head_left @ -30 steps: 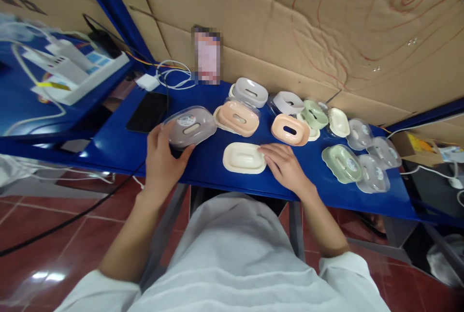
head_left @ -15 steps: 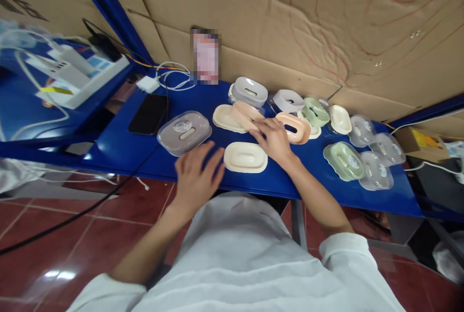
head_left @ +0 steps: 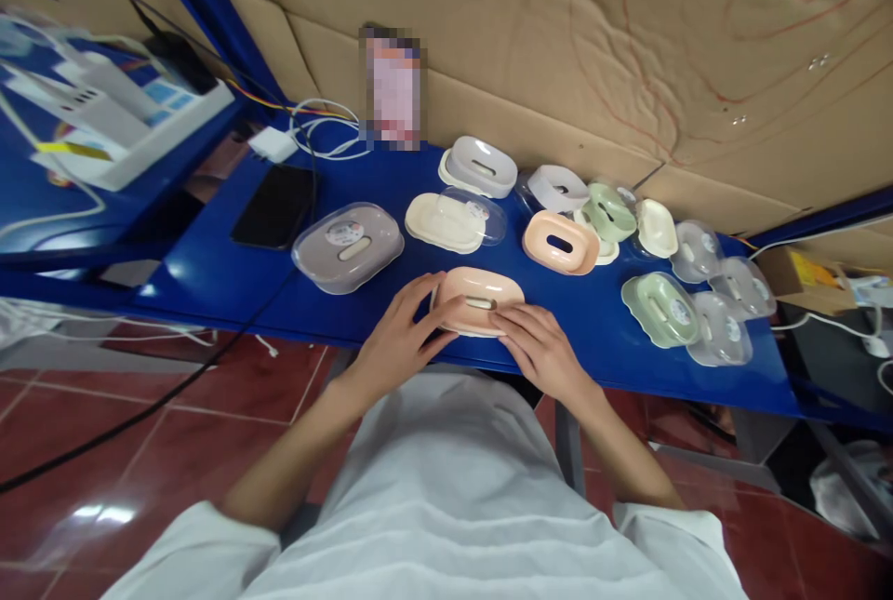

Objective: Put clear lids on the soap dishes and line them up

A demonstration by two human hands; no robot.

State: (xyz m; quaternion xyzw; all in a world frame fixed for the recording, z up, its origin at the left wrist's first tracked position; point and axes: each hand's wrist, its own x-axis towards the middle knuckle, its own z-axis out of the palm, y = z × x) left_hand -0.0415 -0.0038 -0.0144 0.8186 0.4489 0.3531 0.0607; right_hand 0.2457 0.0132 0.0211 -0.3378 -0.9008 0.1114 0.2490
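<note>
In front of me on the blue table, a peach soap dish tray [head_left: 474, 285] with a long slot sits on a cream base that shows only as a thin rim and through the slot. My left hand [head_left: 408, 326] grips its left end, thumb at the front edge. At its right front, my right hand [head_left: 540, 340] has its fingers closed on the rim. Behind it lies a cream base [head_left: 436, 220] partly under a clear lid [head_left: 488, 214]. A second peach tray [head_left: 560, 244] rests to the right of these. On the left stands a lidded grey soap dish [head_left: 349, 251].
Grey soap dishes [head_left: 480, 163] and a green one [head_left: 609, 212] line the cardboard wall. Several lidded dishes, one green [head_left: 660, 310], crowd the right end. A black phone [head_left: 274, 206], a white charger [head_left: 273, 144] and a power strip [head_left: 153, 135] are at left.
My right hand has brought the peach tray from the back onto the cream base in front. My left hand has moved right and taken hold of its left end.
</note>
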